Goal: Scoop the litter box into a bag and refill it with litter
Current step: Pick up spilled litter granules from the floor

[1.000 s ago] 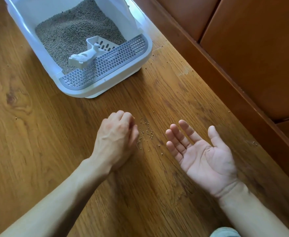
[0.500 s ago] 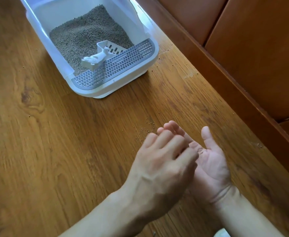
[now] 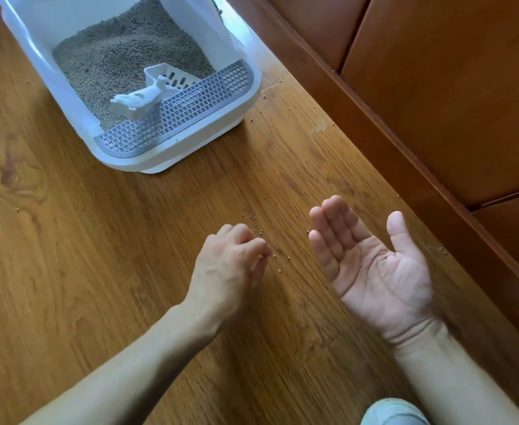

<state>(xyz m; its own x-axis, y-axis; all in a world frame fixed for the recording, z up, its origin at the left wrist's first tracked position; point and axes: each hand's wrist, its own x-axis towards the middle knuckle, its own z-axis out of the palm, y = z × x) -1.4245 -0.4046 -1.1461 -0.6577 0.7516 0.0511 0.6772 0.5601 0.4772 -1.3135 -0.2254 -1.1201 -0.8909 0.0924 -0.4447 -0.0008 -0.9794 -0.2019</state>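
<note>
The white litter box (image 3: 246,96) stands on the wooden floor at the upper left, filled with grey-brown litter (image 3: 114,59). A white slotted scoop (image 3: 148,95) lies in it, its handle resting by the grey grid step (image 3: 184,108). Scattered litter pellets (image 3: 253,217) lie on the floor in front of the box. My left hand (image 3: 230,271) is down on the floor among them, fingers curled and fingertips pinched together on pellets. My right hand (image 3: 371,265) hovers palm up to the right, fingers straight, nothing gripped.
A brown wooden panelled wall with a skirting board (image 3: 405,142) runs diagonally along the right side. More stray pellets (image 3: 442,249) lie near the skirting. A light-coloured knee (image 3: 393,412) shows at the bottom edge. No bag is in view.
My left hand had moved over my right palm half a second ago; it has since gone back left and down to the pellets on the floor. My right hand stays palm up.
</note>
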